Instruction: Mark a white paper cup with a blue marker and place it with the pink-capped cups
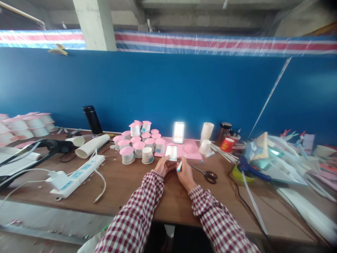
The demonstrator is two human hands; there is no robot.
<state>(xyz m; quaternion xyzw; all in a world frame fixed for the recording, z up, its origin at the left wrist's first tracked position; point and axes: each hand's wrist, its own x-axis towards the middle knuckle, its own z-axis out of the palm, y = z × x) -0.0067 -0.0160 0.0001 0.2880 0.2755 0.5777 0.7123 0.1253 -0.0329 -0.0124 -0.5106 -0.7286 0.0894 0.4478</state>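
left hand (163,166) grips a small white paper cup (171,153), right hand (185,174) clamps a white marker (179,166).

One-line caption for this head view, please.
Left hand steadies a paper cup while right hand holds a marker beside pink-topped cups.

A brown wooden table (137,189) carries everything. Pink-topped paper cups (139,142) cluster at its far middle. A white power strip (77,175) lies left, scissors (207,174) right.

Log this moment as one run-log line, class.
left hand: holds paper cup | right hand: holds marker | scissors: right, on table
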